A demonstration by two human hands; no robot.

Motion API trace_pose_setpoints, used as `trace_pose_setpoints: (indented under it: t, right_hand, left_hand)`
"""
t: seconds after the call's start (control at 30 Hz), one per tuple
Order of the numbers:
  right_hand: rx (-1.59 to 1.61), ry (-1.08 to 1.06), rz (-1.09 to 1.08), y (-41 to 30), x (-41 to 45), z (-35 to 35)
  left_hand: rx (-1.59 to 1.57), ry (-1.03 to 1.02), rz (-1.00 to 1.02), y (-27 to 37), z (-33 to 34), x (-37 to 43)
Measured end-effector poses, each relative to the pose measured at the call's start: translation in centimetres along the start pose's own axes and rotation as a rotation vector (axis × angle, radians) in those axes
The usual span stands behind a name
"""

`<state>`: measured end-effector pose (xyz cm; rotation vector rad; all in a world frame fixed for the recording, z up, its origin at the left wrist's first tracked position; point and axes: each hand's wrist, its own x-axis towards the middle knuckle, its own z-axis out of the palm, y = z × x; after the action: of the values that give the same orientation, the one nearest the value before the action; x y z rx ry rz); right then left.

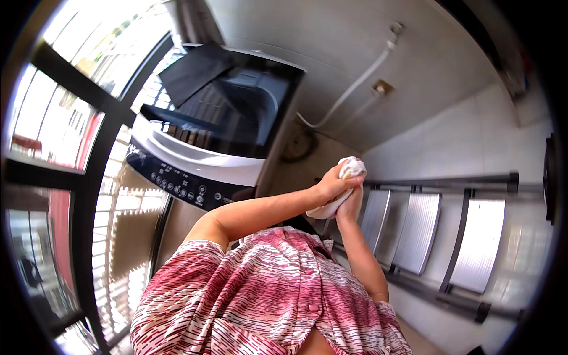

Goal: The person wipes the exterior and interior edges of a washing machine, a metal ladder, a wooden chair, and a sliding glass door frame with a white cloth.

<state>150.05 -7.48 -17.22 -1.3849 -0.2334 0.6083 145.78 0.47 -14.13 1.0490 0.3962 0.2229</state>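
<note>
A white cloth with small coloured patches [353,167] is bunched up between my two hands, out in front of my chest. My left hand [333,182] grips its upper part, fingers wrapped over the bundle. Just below and to the right, my right hand [349,205] closes around the lower part, close against the left. A loose fold of the cloth hangs beside my wrists. To the left stands a top-loading washing machine [235,171] with a dark glass lid and a button panel; neither hand touches it.
A dark flat sheet [195,73] lies on the washing machine's lid. A pale hose [350,91] runs from a wall tap [396,29] down behind the machine. On the right stands a stepladder with ribbed metal treads [417,233]. Dark-framed barred windows [95,146] line the left side.
</note>
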Motion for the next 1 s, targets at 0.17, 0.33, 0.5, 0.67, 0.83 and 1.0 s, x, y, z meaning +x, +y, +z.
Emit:
trace_pose_setpoints:
  t: [0.17, 0.33, 0.5, 0.67, 0.83, 1.0]
  right_hand:
    - [-0.274, -0.371, -0.328, -2.8, 0.1, 7.4]
    - [-0.553, -0.960, -0.768, -5.2, 1.2, 14.0]
    - [-0.331, -0.852, -0.685, -6.1, 5.3, 20.8]
    - [-0.673, -0.686, -0.693, -1.1, 17.7, 30.1]
    - [-1.251, -0.469, -0.717, -0.1, 20.7, 39.1]
    - [-1.414, -0.566, -0.627, -0.2, 19.7, 43.7]
  left_hand:
    - [-0.216, 0.404, 0.354, 3.8, -4.9, -0.2]
    - [-0.121, 0.740, 0.560, 8.4, -14.6, -3.6]
    - [0.828, 1.169, 0.542, 12.6, -16.6, -9.9]
    - [1.383, 1.182, 0.420, 8.4, -19.7, -12.1]
    - [1.404, 1.249, 0.388, 7.1, -20.2, -12.6]
    - [1.377, 1.354, 0.398, 6.8, -20.8, -12.3]
